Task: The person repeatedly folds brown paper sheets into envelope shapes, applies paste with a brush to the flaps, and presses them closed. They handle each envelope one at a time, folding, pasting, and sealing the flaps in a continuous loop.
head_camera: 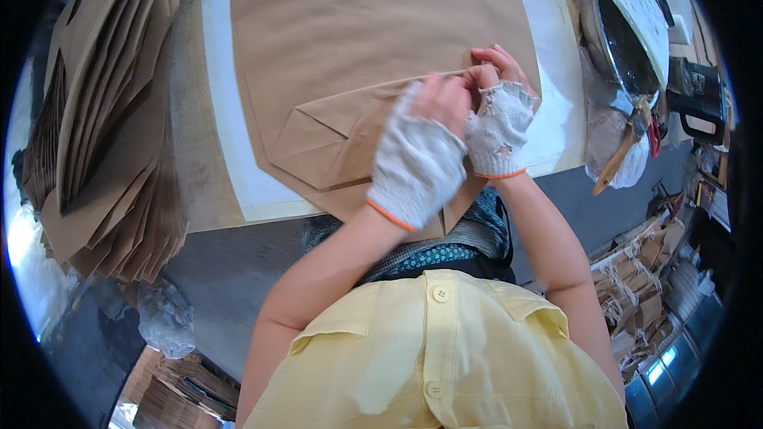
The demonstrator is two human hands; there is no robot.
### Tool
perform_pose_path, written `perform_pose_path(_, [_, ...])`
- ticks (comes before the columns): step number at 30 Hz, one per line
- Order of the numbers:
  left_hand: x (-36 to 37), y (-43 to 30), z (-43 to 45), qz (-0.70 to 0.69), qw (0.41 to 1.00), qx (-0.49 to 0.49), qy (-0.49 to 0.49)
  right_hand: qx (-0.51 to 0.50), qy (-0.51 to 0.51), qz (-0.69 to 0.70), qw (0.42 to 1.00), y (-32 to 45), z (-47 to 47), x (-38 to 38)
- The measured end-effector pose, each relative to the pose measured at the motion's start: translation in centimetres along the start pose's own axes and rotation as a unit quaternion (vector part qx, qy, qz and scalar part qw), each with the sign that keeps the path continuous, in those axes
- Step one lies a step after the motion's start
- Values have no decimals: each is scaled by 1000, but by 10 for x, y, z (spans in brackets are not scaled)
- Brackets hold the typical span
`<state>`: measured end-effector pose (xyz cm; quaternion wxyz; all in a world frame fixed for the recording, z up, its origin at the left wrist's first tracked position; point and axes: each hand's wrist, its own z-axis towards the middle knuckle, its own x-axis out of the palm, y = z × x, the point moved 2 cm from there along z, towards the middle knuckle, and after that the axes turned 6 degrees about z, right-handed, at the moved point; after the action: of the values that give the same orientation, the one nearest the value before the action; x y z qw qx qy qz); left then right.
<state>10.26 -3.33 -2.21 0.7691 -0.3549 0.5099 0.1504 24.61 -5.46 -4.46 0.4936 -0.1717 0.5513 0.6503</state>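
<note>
A large brown kraft paper bag [381, 18] lies flat before me, its near end folded into a flap with diagonal creases [316, 137]. Both hands wear white knit gloves with the fingers bare and orange cuffs. My left hand [420, 149] rests across the folded end, its fingers curled at the fold's upper edge and blurred by motion. Just beside it, my right hand [501, 110] pinches the fold at its right corner, thumb and fingers bent around the paper. The two hands almost touch, and they hide that corner.
Stacked brown paper bags [113, 107] fan out along the table's left side. Under the bag lies a white sheet [229, 131]. At right are a bowl of dark liquid [626, 47], a wooden-handled brush [620, 152], red-handled scissors [654, 137] and a black mug [697, 101]. Bundled bags with white cords [632, 286] sit lower right.
</note>
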Motion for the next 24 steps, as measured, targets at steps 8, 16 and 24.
perform_pose_path(8, [-23, 41, -42, 64, 994, -66, 59, -143, 131, 19, 981, 48, -23, 20])
perform_pose_path(16, [-72, 35, -61, 40, 990, -117, 67, -39, 142, -97, 984, -34, -31, -61])
perform_pose_path(24, [-57, 41, -10, -60, 994, -30, 88, 399, -44, 469, 787, -85, 1, -67])
